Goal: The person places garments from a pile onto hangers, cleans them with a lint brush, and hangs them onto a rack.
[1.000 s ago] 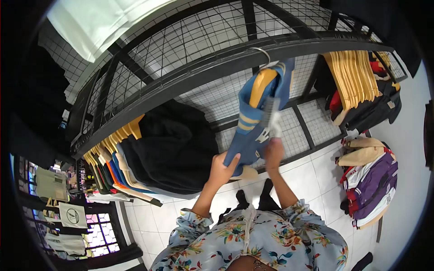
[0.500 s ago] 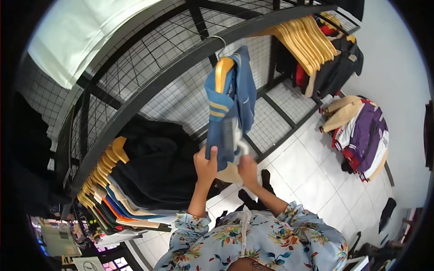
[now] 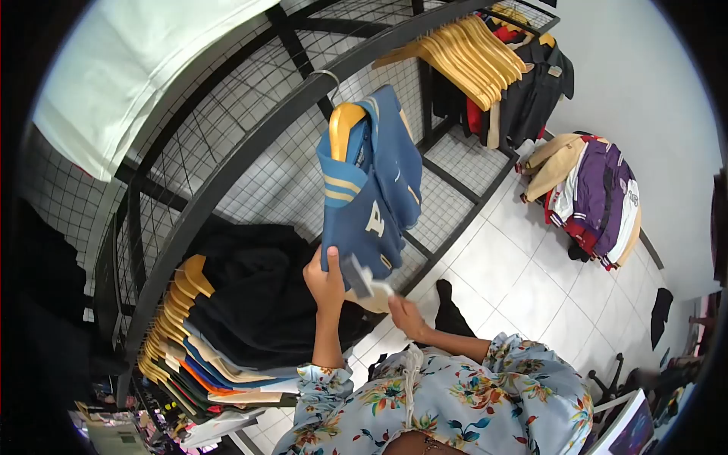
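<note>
A blue varsity jacket (image 3: 350,216) with cream stripes and a letter patch hangs from a wooden hanger (image 3: 345,130), whose hook is over the black rail. My left hand (image 3: 324,278) grips the jacket's lower edge, thumb on the front. In my right hand (image 3: 408,315) is the white handle of a brush (image 3: 364,279). Its grey head, blurred by motion, is at the lower front of the jacket, close to my left hand. Whether the head touches the cloth I cannot tell.
Black clothing (image 3: 258,280) lies over hangers with several garments at lower left. Wooden hangers (image 3: 470,64) hang along the black rail (image 3: 250,125), dark jackets (image 3: 542,87) beyond them. A pile of jackets (image 3: 599,197) rests on the tiled floor by the wall. White cloth (image 3: 136,68) drapes at upper left.
The brush has moved down the jacket front and toward my left hand, uncovering the letter patch. My left hand keeps its hold. The whole view has shifted slightly.
</note>
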